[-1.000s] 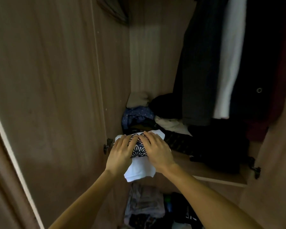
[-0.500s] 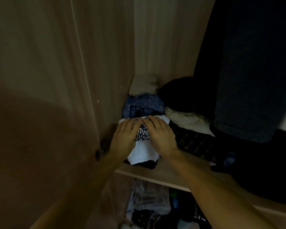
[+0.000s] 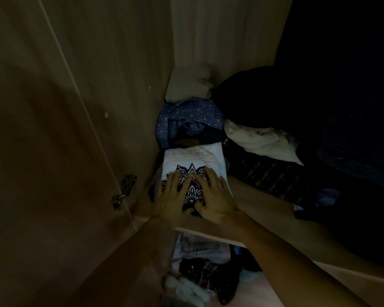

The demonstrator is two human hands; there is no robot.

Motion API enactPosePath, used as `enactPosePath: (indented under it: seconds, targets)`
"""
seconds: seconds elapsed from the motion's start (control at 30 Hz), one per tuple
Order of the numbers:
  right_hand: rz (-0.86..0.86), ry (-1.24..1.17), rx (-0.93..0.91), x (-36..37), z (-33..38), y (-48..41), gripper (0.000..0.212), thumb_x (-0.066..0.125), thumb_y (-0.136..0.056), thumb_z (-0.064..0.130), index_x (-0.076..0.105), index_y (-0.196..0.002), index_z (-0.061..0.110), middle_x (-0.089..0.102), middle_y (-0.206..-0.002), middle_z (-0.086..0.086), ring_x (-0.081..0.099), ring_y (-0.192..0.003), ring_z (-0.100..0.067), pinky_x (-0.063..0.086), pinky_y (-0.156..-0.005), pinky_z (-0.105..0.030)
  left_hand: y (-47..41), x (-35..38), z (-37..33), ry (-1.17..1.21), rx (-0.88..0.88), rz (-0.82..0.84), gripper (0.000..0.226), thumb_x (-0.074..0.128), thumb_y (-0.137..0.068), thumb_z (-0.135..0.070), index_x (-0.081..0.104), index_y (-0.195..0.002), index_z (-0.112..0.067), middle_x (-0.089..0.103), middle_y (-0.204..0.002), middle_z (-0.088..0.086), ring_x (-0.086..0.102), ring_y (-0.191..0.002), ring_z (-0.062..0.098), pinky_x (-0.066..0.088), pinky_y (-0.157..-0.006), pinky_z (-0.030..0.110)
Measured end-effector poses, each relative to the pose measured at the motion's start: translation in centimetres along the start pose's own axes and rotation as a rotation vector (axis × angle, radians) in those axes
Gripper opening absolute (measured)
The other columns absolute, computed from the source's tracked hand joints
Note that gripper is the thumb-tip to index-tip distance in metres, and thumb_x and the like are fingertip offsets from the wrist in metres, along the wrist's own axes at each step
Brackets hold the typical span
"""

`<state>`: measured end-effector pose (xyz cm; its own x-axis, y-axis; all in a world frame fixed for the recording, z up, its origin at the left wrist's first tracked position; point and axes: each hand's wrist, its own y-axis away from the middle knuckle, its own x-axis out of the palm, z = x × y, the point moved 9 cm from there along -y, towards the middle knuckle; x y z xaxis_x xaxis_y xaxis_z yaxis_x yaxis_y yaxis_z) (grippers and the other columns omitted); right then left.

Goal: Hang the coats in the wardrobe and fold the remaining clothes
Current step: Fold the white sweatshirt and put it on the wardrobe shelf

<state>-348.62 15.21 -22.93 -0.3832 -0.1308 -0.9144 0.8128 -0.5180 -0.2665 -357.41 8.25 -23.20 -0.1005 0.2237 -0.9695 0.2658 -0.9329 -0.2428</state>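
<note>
A folded white T-shirt (image 3: 195,159) with a dark mandala print lies on the wardrobe shelf (image 3: 259,209), against the left wall. My left hand (image 3: 171,196) and my right hand (image 3: 215,196) press flat on its near half, fingers straight and side by side. Dark coats (image 3: 346,85) hang at the right and fill the upper right of the view.
Behind the T-shirt sit a blue dotted garment (image 3: 189,120), a beige bundle (image 3: 189,85), a cream cloth (image 3: 259,140) and dark clothes (image 3: 273,178). The open door (image 3: 53,129) with its hinge (image 3: 124,191) stands at the left. More clothes (image 3: 204,273) lie under the shelf.
The T-shirt has slid further back onto the shelf under both hands. My hands now lie on its near part, and the view has moved closer into the wardrobe.
</note>
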Motion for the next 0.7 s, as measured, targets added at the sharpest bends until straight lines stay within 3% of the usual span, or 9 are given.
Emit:
enactPosePath:
  seconds: [0.13,0.27,0.33,0.4,0.47,0.63,0.7]
  targets:
    - [0.065,0.034,0.023,1.0,-0.1,-0.2,0.078,0.046,-0.093,0.039,-0.003,-0.151,0.025,-0.011,-0.158,-0.008,-0.009,-0.146,-0.023,-0.006,-0.117,-0.046,-0.5,0.9,-0.1,0.027,-0.03,0.003,0.101,0.077,-0.056,-0.061,0.036,-0.137,-0.016,0.053,-0.132,0.021,0.053,-0.12,0.038,0.041,-0.09,0.06]
    - [0.074,0.025,0.035,2.1,-0.7,-2.1,0.073,0.046,-0.097,0.037,-0.001,-0.151,0.023,-0.012,-0.158,-0.011,-0.009,-0.146,-0.026,-0.005,-0.116,-0.048,-2.5,2.3,1.6,0.027,-0.082,0.031,0.103,0.084,-0.055,-0.052,0.036,-0.14,-0.02,0.048,-0.138,0.02,0.05,-0.123,0.038,0.038,-0.094,0.062]
    - [0.085,0.012,0.054,2.7,-0.7,-3.4,0.073,0.047,-0.097,0.034,0.0,-0.151,0.022,-0.013,-0.158,-0.012,-0.011,-0.146,-0.026,-0.007,-0.116,-0.048,-3.7,2.7,2.5,0.055,-0.11,0.029,0.095,0.077,-0.068,-0.05,0.031,-0.145,-0.021,0.034,-0.148,0.02,0.037,-0.133,0.04,0.028,-0.1,0.065]
    - [0.097,0.007,0.067,3.0,-0.6,-4.1,0.073,0.047,-0.096,0.032,-0.001,-0.151,0.022,-0.014,-0.157,-0.011,-0.012,-0.145,-0.025,-0.008,-0.116,-0.049,-4.1,2.8,3.0,0.045,-0.123,0.068,0.085,0.06,-0.085,-0.05,0.012,-0.15,-0.026,0.008,-0.157,0.015,0.012,-0.143,0.037,0.01,-0.109,0.061]
    - [0.125,0.017,0.067,2.9,-0.6,-3.8,0.072,0.045,-0.097,0.034,-0.002,-0.151,0.022,-0.014,-0.158,-0.01,-0.012,-0.145,-0.025,-0.008,-0.116,-0.049,-3.7,2.1,3.0,0.046,-0.107,0.064,0.081,0.052,-0.089,-0.049,0.003,-0.15,-0.029,-0.001,-0.158,0.013,0.002,-0.144,0.034,0.002,-0.112,0.056]
    - [0.129,0.034,0.086,-0.1,0.7,-1.0,0.072,0.04,-0.095,0.047,0.002,-0.152,0.025,-0.006,-0.159,-0.01,-0.005,-0.146,-0.026,-0.005,-0.116,-0.045,-0.3,-1.5,1.3,0.14,-0.069,0.018,0.078,0.036,-0.076,-0.059,0.031,-0.144,-0.021,0.039,-0.144,0.021,0.037,-0.132,0.039,0.023,-0.107,0.058]
    - [0.067,0.021,0.118,-2.2,2.1,0.5,0.076,0.02,-0.087,0.062,0.01,-0.151,0.024,0.003,-0.159,-0.01,0.002,-0.146,-0.026,-0.001,-0.117,-0.044,1.8,-4.4,0.1,0.153,-0.1,-0.019,0.079,0.025,-0.075,-0.056,0.03,-0.146,-0.02,0.033,-0.149,0.016,0.028,-0.138,0.033,0.015,-0.112,0.051]
